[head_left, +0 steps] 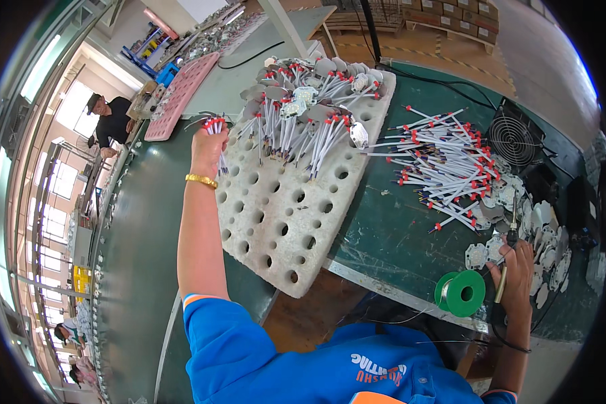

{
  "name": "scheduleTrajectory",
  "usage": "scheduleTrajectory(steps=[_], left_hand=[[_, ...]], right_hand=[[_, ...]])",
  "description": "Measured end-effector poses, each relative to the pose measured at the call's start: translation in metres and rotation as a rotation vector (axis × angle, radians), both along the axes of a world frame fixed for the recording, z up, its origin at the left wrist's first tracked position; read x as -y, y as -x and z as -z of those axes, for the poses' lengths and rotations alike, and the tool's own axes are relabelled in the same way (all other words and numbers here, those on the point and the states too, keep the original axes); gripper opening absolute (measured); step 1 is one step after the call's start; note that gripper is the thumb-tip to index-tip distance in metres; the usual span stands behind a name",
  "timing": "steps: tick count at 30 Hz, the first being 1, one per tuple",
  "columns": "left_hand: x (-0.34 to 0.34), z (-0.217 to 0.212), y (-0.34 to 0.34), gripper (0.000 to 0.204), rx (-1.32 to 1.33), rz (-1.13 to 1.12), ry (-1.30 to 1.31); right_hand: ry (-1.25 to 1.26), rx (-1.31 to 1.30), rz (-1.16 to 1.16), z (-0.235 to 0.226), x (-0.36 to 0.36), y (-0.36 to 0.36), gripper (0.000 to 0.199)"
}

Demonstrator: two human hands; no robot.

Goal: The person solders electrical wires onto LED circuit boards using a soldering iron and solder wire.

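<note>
My left hand [210,149] is closed around a bundle of short white wires [215,125] with red collars, above the left edge of a pale foam board [269,202] full of round holes. Upright wire bunches with grey and white round discs [299,104] crowd the board's far half. At the right, my right hand [516,273] grips a soldering iron [500,286], its tip end pointing away from me. Close to that hand lie loose, flat, notched metal discs [477,256]. Beside it stands a green solder spool [455,307] with thin wire trailing off.
A loose pile of white wires with red collars [444,161] covers the right table's middle. Behind the discs at the right sits a black fan [513,139]. A pink perforated board [182,94] rests on the left bench. Another person [111,121] is at the far left.
</note>
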State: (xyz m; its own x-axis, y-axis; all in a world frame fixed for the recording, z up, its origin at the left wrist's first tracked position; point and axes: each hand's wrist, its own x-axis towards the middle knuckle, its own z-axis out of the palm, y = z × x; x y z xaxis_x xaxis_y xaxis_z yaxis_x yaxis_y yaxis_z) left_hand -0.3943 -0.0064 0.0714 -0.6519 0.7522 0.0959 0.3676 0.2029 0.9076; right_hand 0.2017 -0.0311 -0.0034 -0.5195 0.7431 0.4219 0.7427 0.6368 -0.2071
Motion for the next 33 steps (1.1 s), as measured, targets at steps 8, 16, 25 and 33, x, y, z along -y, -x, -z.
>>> scheduleTrajectory(steps=[8,16,25,33], left_hand=[[-0.027,0.028,0.043,0.019,-0.379,-0.170,0.204],[-0.028,0.062,0.037,0.043,-0.789,-0.095,0.626],[-0.038,0.062,0.035,0.047,-0.520,-0.189,0.592],[-0.026,0.049,-0.005,0.052,-0.577,-0.289,0.714]], right_hand=[[0.014,0.028,0.046,0.009,0.000,-0.002,0.040],[0.016,-0.003,0.032,0.008,-0.001,0.000,0.042],[-0.084,-0.047,-0.018,-0.005,-0.001,0.005,0.042],[-0.127,-0.049,0.011,-0.004,0.004,-0.006,0.044]])
